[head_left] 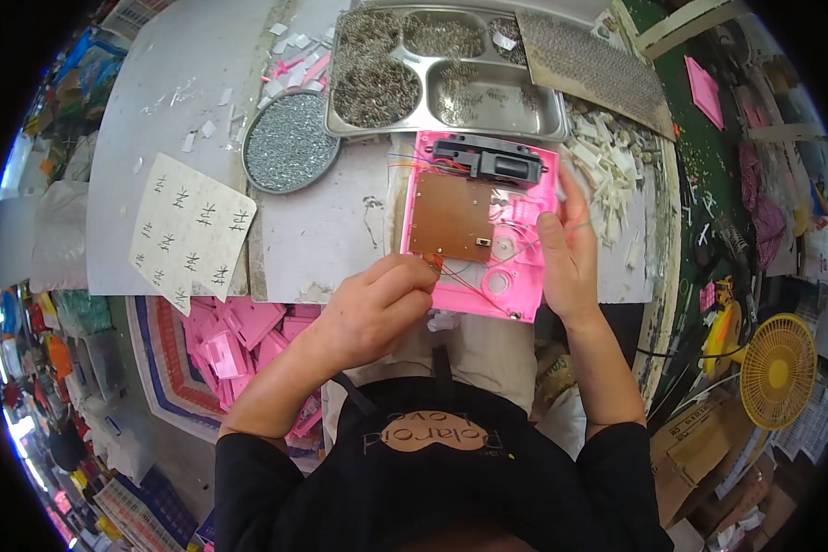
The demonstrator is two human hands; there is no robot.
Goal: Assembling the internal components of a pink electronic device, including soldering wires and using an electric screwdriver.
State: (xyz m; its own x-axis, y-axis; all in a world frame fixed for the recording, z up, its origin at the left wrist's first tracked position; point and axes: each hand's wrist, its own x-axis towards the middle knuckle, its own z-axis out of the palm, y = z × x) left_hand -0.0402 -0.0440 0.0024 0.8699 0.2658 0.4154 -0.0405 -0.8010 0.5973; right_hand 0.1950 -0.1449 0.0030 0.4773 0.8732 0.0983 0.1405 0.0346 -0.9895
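A pink plastic housing [527,290] lies open-side up at the table's front edge. Inside it sit a brown circuit board [451,216] and a black plastic mechanism [488,161] with coloured wires at its left end. My right hand [570,248] is closed around the housing's right edge, thumb on top, its other fingers partly hidden. At the board's lower left, my left hand [386,304] pinches with thumb and forefinger where thin reddish wires [465,281] and a small orange bit show. Those wires run toward the housing's lower right. A grey wire crosses toward my right thumb.
Beyond the housing stands a steel compartment tray [405,131] of small metal parts. A round grey dish [248,158] of screws, a marked white card [193,230] and white plastic pieces [607,161] share the table. Below left is a crate [170,373] of pink parts; a yellow fan [779,371] stands right.
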